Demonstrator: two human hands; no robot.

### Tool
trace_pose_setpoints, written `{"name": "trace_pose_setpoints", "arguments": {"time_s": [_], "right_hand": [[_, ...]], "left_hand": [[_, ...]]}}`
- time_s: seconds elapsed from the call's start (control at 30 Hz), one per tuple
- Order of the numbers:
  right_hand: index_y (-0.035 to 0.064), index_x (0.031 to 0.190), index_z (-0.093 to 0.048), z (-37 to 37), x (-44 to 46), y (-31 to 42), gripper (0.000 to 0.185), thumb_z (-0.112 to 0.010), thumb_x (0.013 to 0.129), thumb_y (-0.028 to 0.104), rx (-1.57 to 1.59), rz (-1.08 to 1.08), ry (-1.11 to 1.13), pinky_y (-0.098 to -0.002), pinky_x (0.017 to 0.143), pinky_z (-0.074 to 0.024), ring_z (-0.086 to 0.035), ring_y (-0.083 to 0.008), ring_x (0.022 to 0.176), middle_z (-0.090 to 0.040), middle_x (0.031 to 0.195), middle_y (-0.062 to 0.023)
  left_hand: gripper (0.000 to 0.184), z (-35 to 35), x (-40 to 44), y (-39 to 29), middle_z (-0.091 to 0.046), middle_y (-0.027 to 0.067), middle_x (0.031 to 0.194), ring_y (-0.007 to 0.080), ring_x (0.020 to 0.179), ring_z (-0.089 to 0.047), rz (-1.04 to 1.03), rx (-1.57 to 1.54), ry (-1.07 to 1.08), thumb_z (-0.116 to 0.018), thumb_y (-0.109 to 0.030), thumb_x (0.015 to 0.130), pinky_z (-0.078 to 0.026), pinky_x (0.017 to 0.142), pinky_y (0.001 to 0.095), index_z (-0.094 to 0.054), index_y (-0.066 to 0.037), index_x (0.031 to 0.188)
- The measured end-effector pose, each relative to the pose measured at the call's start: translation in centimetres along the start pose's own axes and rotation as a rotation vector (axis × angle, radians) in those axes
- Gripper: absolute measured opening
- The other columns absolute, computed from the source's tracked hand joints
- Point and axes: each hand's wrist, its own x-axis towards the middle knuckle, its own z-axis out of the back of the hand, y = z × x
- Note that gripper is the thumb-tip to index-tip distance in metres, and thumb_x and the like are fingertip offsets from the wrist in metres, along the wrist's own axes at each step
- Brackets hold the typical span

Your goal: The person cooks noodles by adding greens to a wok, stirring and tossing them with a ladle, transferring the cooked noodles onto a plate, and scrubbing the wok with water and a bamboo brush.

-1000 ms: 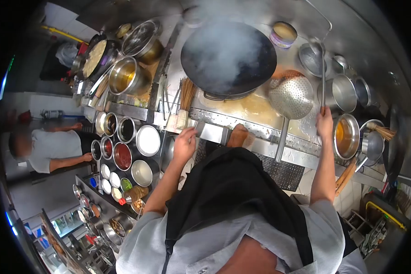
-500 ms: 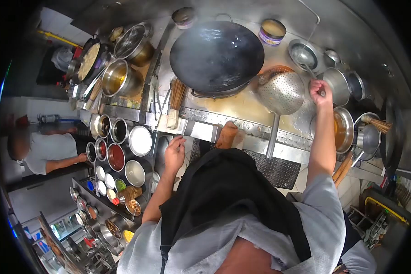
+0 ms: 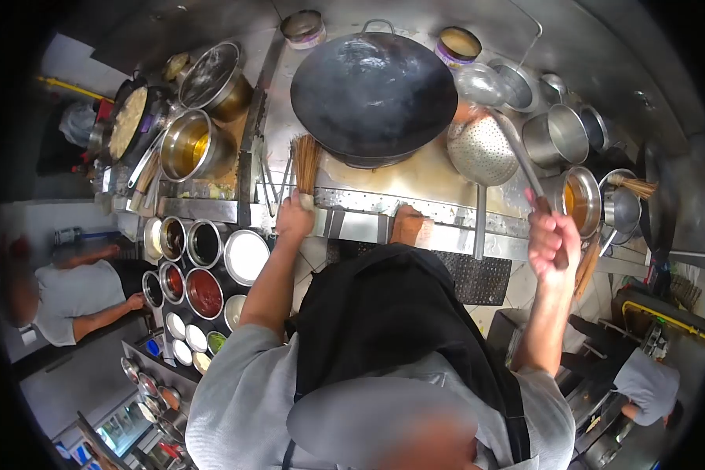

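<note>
My left hand [image 3: 294, 218] is closed around the pale handle end of a bamboo wok brush [image 3: 305, 164], whose bristles point toward the stove. In my right hand [image 3: 554, 241] is the long handle of a metal ladle [image 3: 480, 84]; its bowl hangs just right of the wok. The large black wok [image 3: 372, 102] sits on the burner, its inside dark with a wet shine and some haze. A perforated strainer [image 3: 482, 153] lies right of the wok, its handle pointing toward me under the ladle's handle. Metal tongs [image 3: 270, 184] stand left of the brush.
Several sauce pots, one with red sauce [image 3: 204, 294], stand at left. A pot of yellow oil [image 3: 188, 149] is at the left back. On the right are an empty pot [image 3: 556, 135] and a pan of orange liquid [image 3: 578, 202]. Co-workers [image 3: 90, 294] stand left and lower right.
My left hand has moved forward and taken hold of the brush. My right hand has come back toward me, and the ladle has lifted out of the bowl at the back right.
</note>
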Motion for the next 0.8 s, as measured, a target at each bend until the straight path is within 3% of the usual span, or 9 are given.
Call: {"name": "trace_pose_setpoints", "arguments": {"time_s": [0.13,0.27,0.3,0.43,0.5,0.67,0.73,0.77,0.8], "right_hand": [[-0.0019,0.151,-0.041,-1.1,-1.3,-7.0,0.057,-0.055,0.099,0.016,0.018,-0.072,-0.072,-0.0236,0.038,-0.0442,-0.05,-0.0065,0.052,-0.054,0.08,0.0001],[0.0024,0.146,-0.047,-0.8,0.4,-11.5,0.052,-0.057,0.096,0.013,-0.119,-0.166,-0.182,-0.0257,0.035,-0.0406,-0.048,-0.0096,0.048,-0.053,0.079,-0.0016],[0.0017,0.145,-0.047,-0.6,1.2,-12.5,0.052,-0.058,0.095,0.012,-0.294,-0.145,-0.246,-0.0261,0.036,-0.0407,-0.048,-0.0105,0.048,-0.054,0.078,-0.0027],[-0.004,0.151,-0.041,0.4,3.4,-14.0,0.062,-0.057,0.092,0.003,-0.808,-0.014,-0.317,-0.0269,0.041,-0.0436,-0.05,-0.0135,0.047,-0.058,0.077,-0.0066],[-0.0011,0.157,-0.035,3.0,3.6,-13.5,0.067,-0.054,0.092,-0.002,-0.991,0.094,-0.348,-0.0257,0.046,-0.0455,-0.055,-0.0142,0.052,-0.062,0.08,-0.0073],[0.0065,0.157,-0.035,10.8,1.8,-8.7,0.067,-0.057,0.094,0.004,-1.896,0.687,-0.934,-0.0419,0.062,-0.0541,-0.063,-0.0252,0.063,-0.065,0.086,-0.0117],[0.0071,0.156,-0.035,16.9,1.0,-4.9,0.068,-0.06,0.093,0.005,-1.701,0.662,-1.16,-0.0487,0.07,-0.0545,-0.065,-0.0306,0.068,-0.065,0.084,-0.0135],[0.011,0.159,-0.033,24.2,0.9,-2.1,0.071,-0.057,0.092,0.004,-1.811,1.002,-1.099,-0.0349,0.046,-0.0485,-0.059,-0.0163,0.053,-0.063,0.078,-0.0089],[0.0084,0.157,-0.035,20.7,0.0,-2.1,0.068,-0.056,0.092,0.005,-1.56,0.744,-1.261,-0.0355,0.043,-0.0477,-0.057,-0.0173,0.049,-0.063,0.079,-0.0083]], "left_hand": [[0.084,-0.8,0.0,-0.2,-0.052,0.0226,0.14,0.0429,0.123,-0.058,0.001,0.037,0.11,-0.06,-0.027,0.087,-0.052,0.101,0.0533,-0.028,-0.009,0.162],[0.107,0.6,-0.4,-0.1,-0.05,0.0264,0.138,0.0454,0.116,-0.063,-0.001,-0.037,0.2,-0.078,-0.034,0.085,-0.053,0.099,0.0535,-0.011,-0.013,0.166],[0.119,0.2,-0.1,0.4,-0.047,0.03,0.144,0.0471,0.117,-0.063,0.003,-0.047,0.22,-0.084,-0.037,0.081,-0.052,0.101,0.0522,-0.004,-0.017,0.167],[0.121,-0.1,0.5,1.2,-0.033,0.0347,0.158,0.0498,0.126,-0.059,0.035,-0.072,0.281,-0.082,-0.035,0.081,-0.051,0.106,0.0488,0.002,-0.019,0.167],[0.113,-0.6,0.7,1.8,-0.042,0.0341,0.153,0.0474,0.123,-0.062,0.052,-0.144,0.21,-0.081,-0.033,0.08,-0.051,0.105,0.0486,-0.009,-0.016,0.166],[0.086,-0.7,0.7,4.0,-0.061,0.0296,0.132,0.0377,0.117,-0.066,0.038,-0.64,0.092,-0.078,-0.026,0.079,-0.052,0.1,0.0454,-0.037,-0.005,0.151],[0.076,2.2,-0.9,3.0,-0.066,0.0269,0.124,0.0342,0.116,-0.067,0.162,-0.818,0.077,-0.078,-0.024,0.078,-0.053,0.098,0.0438,-0.045,-0.001,0.143],[0.078,2.5,-1.1,3.4,-0.066,0.0238,0.122,0.0303,0.111,-0.068,0.141,-0.719,-0.007,-0.077,-0.023,0.079,-0.054,0.095,0.0398,-0.043,0.002,0.145],[0.079,4.0,-1.7,2.6,-0.067,0.0232,0.122,0.0296,0.109,-0.068,0.07,-0.754,-0.097,-0.077,-0.022,0.079,-0.054,0.094,0.0392,-0.043,0.002,0.146]]}}
